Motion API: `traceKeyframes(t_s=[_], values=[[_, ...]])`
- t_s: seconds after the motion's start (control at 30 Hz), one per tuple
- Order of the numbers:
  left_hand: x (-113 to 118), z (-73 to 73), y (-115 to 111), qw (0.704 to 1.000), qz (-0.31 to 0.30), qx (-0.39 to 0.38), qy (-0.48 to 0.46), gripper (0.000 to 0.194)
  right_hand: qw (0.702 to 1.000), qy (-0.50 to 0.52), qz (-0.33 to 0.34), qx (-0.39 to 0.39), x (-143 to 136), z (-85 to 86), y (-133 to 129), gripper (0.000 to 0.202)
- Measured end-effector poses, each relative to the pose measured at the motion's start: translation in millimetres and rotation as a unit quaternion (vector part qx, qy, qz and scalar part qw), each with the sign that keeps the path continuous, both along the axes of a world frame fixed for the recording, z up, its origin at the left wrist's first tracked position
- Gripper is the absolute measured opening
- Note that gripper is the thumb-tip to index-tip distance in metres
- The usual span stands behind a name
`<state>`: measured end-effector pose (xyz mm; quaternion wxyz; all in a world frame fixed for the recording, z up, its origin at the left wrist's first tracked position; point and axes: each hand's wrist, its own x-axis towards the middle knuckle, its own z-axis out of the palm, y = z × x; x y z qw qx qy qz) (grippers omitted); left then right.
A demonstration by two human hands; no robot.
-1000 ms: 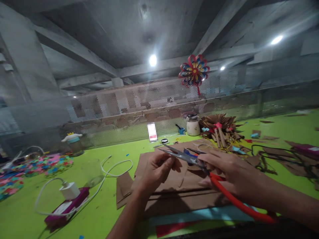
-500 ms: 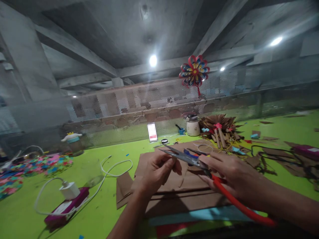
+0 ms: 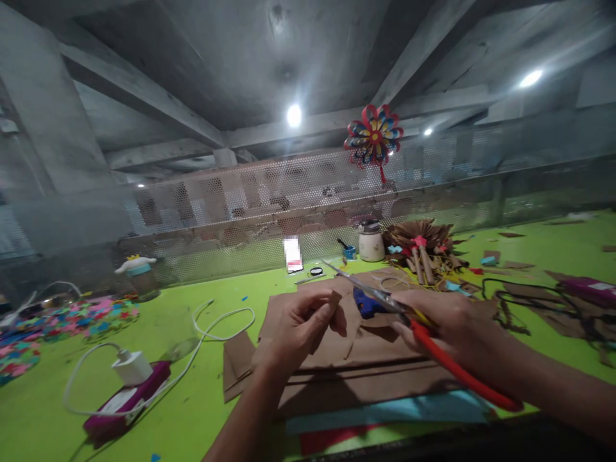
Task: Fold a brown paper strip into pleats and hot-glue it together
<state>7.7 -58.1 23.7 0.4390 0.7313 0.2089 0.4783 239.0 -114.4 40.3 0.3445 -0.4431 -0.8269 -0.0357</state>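
From the head camera, we look across a bright green table [image 3: 192,401] that runs back to a perforated metal screen [image 3: 212,215]. Beyond it we see a dim concrete room with heavy beams and a bright lamp [image 3: 294,115]; a many-coloured pinwheel [image 3: 374,136] shows at the screen's upper edge. Along the back of the table we have a pale jar [image 3: 371,247] with a dark lid, just beside a fanned brown paper bundle [image 3: 421,234]. On our left lie coloured paper stars [image 3: 101,316] and, nearer, a purple power strip [image 3: 103,420] with a white charger [image 3: 132,367] plugged in. In front of us, brown paper sheets [image 3: 366,391] lie layered, with a light-blue strip [image 3: 385,414] along their near edge.

Our left hand [image 3: 305,327] is raised over the sheets, its forearm slanting up from the bottom edge, the fingers curled and the thumb pressing a small brown paper piece [image 3: 335,297] in a closed pinch. Our right hand [image 3: 450,317] comes in from the right, palm side partly hidden, fingers wrapped around the red-handled scissors [image 3: 375,292]. The blades point up and left, apart from the paper piece, and pass in front of a blue object [image 3: 366,306].
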Motion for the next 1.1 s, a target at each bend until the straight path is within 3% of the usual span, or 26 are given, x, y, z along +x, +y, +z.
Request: traceKeyframes(t_s=[0.13,0.3,0.4,0.5,0.67,0.73,0.87,1.0,1.1], values=[[1,1.8,-1,1.0,0.014,0.008,-0.014,0.024,0.997,0.066,-0.02,-0.024,4,2.5,10,0.022],[4,5.3,-2,0.997,0.046,0.066,-0.023,0.02,0.996,0.082,0.007,-0.043,3,-4.6,9,0.033],[7,4.7,-2,0.992,0.093,0.083,-0.009,0.021,0.988,0.114,0.024,-0.105,-2,-5.3,3,0.034],[9,1.6,-2,0.985,0.147,0.093,0.004,0.024,0.956,0.207,0.049,-0.201,-10,-1.5,1,0.034],[10,-5.5,2,0.968,0.174,0.179,0.037,0.026,0.861,0.376,0.138,-0.312,-32,-0.3,4,0.033],[9,-7.9,5,0.956,0.183,0.222,0.058,0.029,0.841,0.408,0.156,-0.319,-40,-3.1,7,0.036],[8,-11.1,6,0.922,0.193,0.315,0.118,0.031,0.849,0.43,0.144,-0.27,-53,-6.7,16,0.045],[6,-11.5,2,0.863,0.233,0.395,0.21,0.035,0.844,0.459,0.15,-0.234,-62,-5.9,22,0.039],[5,-12.1,1,0.832,0.261,0.436,0.221,0.038,0.836,0.475,0.158,-0.226,-65,-6.0,23,0.032]])
